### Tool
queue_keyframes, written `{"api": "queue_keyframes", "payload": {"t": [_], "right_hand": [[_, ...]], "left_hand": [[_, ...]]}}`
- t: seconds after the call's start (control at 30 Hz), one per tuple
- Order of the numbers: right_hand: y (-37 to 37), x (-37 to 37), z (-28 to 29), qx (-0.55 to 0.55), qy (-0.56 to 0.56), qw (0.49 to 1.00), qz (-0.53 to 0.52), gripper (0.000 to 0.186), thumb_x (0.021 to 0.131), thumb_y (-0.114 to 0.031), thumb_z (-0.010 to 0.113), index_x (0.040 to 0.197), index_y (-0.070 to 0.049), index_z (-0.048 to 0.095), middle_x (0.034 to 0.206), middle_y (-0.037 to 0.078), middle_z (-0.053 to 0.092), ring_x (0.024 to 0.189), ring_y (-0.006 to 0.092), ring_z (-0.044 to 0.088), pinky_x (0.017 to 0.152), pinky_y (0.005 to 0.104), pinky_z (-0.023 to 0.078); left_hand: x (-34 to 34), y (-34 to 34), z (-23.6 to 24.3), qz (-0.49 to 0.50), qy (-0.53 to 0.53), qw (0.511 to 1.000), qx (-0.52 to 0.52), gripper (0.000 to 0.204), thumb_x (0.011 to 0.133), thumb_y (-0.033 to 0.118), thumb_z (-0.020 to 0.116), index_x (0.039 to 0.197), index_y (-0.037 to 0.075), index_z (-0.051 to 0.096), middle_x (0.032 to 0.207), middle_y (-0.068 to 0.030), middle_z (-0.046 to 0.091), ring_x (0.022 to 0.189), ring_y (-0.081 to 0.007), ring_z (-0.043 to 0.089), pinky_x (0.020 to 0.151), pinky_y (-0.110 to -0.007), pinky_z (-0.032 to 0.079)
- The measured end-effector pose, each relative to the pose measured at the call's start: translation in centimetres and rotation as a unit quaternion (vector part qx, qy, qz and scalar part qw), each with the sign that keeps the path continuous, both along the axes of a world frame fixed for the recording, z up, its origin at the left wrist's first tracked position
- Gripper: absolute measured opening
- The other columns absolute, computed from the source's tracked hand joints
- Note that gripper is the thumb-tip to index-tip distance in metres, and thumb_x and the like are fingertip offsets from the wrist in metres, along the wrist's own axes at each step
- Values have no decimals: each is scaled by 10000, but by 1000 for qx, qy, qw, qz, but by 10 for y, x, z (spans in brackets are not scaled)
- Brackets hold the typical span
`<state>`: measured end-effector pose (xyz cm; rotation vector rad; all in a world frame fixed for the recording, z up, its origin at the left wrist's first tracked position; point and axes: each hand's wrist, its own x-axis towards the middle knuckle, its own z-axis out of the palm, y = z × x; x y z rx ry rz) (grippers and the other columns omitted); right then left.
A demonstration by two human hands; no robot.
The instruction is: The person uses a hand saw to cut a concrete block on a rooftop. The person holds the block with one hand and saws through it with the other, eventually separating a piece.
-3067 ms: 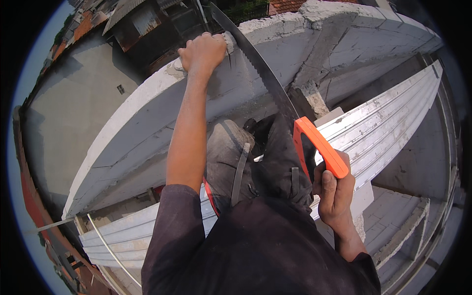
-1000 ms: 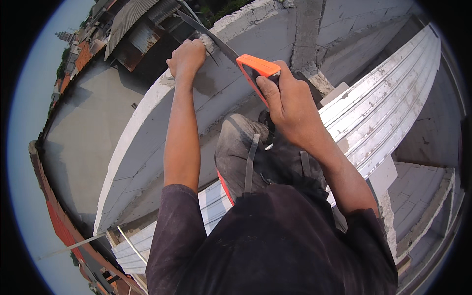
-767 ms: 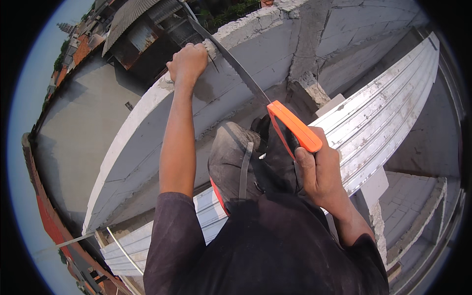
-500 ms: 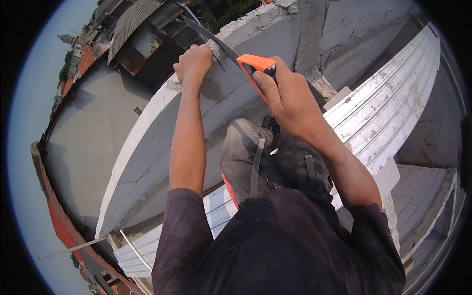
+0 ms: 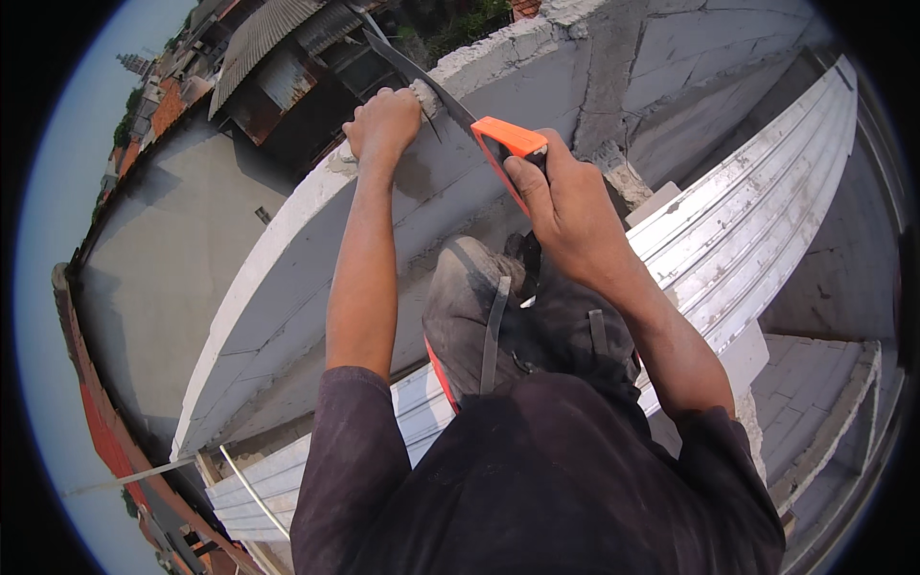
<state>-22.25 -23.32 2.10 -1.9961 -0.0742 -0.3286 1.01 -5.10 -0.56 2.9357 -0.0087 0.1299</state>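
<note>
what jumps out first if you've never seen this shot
The bright orange handle of a hand saw, top centre, gripped by the right hand, its dark blade running up-left across the top of a grey block wall. The left hand grips that wall's top edge beside the blade. Rooftops lie far below, upper left.

the right hand is hiding most of the saw's orange handle; the blade tip is blurring out.
</note>
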Motion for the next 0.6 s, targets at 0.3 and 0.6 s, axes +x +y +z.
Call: {"api": "queue_keyframes", "payload": {"t": [0.3,0.6], "right_hand": [[-40,-161,-34,-3,64,998,8,348,1103,-154,538,1374,56,592,1221,276,657,1041,448,712,892,417,556],[-10,-37,-4,22,68,997,0,322,1112,-225,593,1255,62,561,873,278,684,807,471,702,711,476,527]], "left_hand": [[4,0,-6,-3,-19,1000,7,552,1031,363,388,1323,45,732,1395,-200,721,1335,-414,639,1122,-594,428],[-9,8,0,-3,16,1000,3,562,1034,366,387,1358,39,708,1420,-202,705,1351,-414,622,1139,-594,416]]}}
